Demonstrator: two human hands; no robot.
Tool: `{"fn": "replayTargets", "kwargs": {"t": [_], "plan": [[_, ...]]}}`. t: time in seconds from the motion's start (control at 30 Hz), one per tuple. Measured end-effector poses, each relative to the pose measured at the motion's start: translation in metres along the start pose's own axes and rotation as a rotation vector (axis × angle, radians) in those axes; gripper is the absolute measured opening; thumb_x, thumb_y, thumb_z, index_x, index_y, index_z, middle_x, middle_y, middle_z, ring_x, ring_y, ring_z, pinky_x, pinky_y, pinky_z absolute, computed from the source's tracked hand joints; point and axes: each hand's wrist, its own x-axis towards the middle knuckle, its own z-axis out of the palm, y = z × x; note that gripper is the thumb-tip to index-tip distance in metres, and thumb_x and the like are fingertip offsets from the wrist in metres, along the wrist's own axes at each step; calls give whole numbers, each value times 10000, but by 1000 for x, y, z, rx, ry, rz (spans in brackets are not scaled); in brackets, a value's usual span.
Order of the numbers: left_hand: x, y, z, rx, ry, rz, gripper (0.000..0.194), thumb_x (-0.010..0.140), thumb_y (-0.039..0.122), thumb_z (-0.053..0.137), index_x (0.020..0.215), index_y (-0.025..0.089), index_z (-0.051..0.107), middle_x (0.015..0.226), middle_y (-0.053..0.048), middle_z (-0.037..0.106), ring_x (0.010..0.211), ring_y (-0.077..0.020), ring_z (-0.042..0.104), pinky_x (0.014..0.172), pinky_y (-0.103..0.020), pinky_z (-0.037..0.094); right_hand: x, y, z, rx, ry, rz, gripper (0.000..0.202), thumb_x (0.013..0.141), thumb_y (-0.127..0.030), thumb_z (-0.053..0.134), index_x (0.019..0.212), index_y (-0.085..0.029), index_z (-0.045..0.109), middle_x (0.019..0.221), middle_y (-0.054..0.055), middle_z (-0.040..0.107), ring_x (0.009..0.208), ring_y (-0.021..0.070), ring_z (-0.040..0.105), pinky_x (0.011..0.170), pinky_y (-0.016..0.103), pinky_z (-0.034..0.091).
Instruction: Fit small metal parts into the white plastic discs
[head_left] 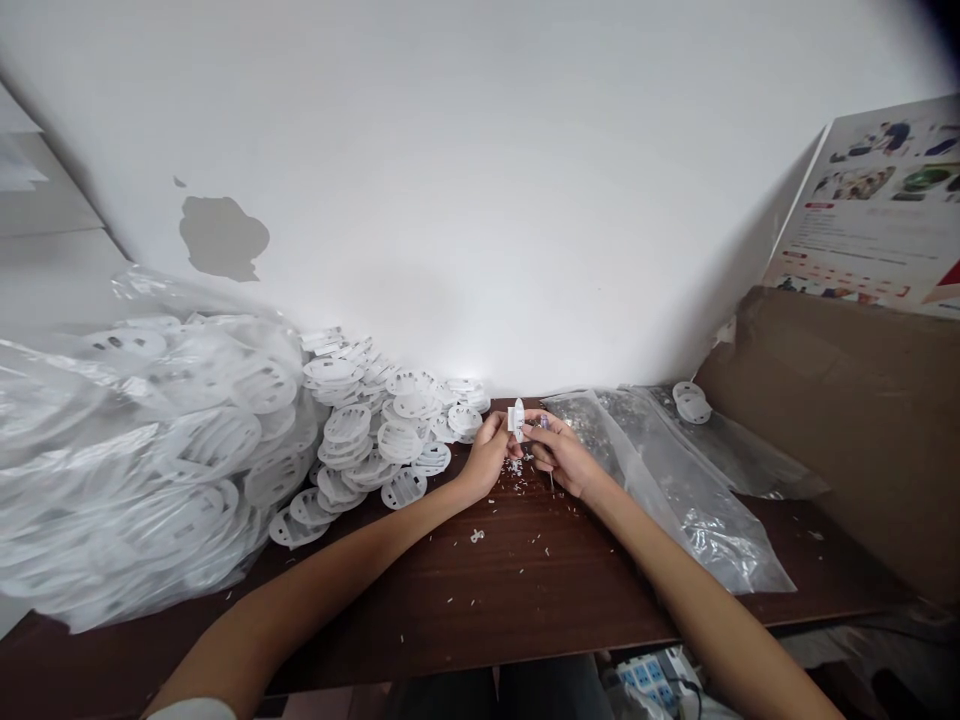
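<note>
Near the wall, above the dark brown table, my left hand pinches a small white plastic part, which is held on edge. My right hand touches the same part from the right with its fingertips. Its curled fingers also hold a thin tool with a purplish handle, whose shaft points down. Small white scraps lie on the table under both hands. A heap of round white plastic discs with slots rises to the left of my left hand.
A large clear bag full of white discs fills the left side. Clear bags of small parts lie to the right, with loose discs behind. A cardboard box stands far right. A power strip is below the table edge.
</note>
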Motion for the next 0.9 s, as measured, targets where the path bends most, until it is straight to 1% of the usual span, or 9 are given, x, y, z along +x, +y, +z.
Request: {"fn": "replayTargets", "kwargs": {"t": [0.1, 0.3, 0.37, 0.57, 0.63, 0.7, 0.77, 0.83, 0.9], "plan": [[1, -2, 0, 15, 7, -3, 207, 874, 360, 660, 985, 207, 575, 685, 48, 567, 592, -107, 563, 571, -232, 438, 1, 2, -1, -13, -10, 0, 346, 815, -374, 801, 1086, -238, 634, 580, -81, 482, 440, 49, 219, 403, 201, 151], [0, 1, 2, 36, 38, 9, 226, 830, 340, 690, 968, 200, 578, 719, 45, 574, 582, -103, 550, 571, -239, 435, 1, 6, -2, -7, 5, -3, 357, 805, -386, 820, 1076, -244, 635, 556, -97, 426, 446, 54, 188, 400, 196, 152], [-1, 3, 3, 47, 52, 17, 241, 831, 357, 706, 958, 199, 575, 720, 46, 570, 581, -100, 537, 572, -238, 430, 1, 6, -2, 0, 3, -3, 361, 801, -401, 825, 1063, -244, 634, 565, -94, 443, 448, 53, 187, 399, 194, 154], [-5, 6, 3, 70, 34, 46, 388, 883, 572, 682, 912, 202, 568, 715, 34, 568, 611, -111, 541, 606, -249, 455, 1, 5, -1, 19, 10, 21, 402, 783, -418, 828, 1074, -239, 616, 671, -63, 575, 444, 36, 204, 395, 180, 172], [-6, 5, 1, 62, 24, 45, 486, 902, 684, 599, 940, 199, 589, 722, 14, 591, 618, -124, 557, 616, -263, 469, 1, 4, -1, 18, 12, 12, 412, 782, -420, 827, 1083, -239, 612, 706, -54, 605, 444, 33, 213, 396, 181, 172], [-6, 3, 0, 65, 10, 31, 640, 920, 800, 417, 958, 191, 612, 684, -9, 600, 601, -143, 564, 606, -281, 467, 1, 2, -1, 3, 23, 0, 414, 782, -418, 826, 1084, -242, 606, 700, -59, 600, 444, 36, 225, 400, 184, 169], [-6, 1, -1, 83, -10, 13, 784, 900, 871, 261, 948, 180, 627, 624, -20, 583, 570, -155, 553, 581, -289, 448, 1, 1, -2, -27, 38, -9, 407, 781, -419, 825, 1070, -245, 597, 656, -74, 563, 440, 42, 228, 405, 190, 160], [-5, 1, -1, 112, -23, 8, 823, 870, 903, 255, 947, 174, 628, 603, -19, 573, 557, -158, 543, 562, -286, 430, 2, 2, -2, -67, 59, -20, 413, 773, -433, 824, 1057, -247, 589, 605, -91, 511, 431, 49, 221, 408, 198, 153], [-5, 1, 0, 134, -17, 6, 810, 855, 908, 315, 992, 170, 619, 620, -17, 584, 569, -160, 553, 558, -281, 427, 4, 3, -2, -110, 106, -41, 449, 757, -458, 829, 1067, -253, 577, 616, -90, 519, 424, 55, 240, 406, 208, 164]]}}
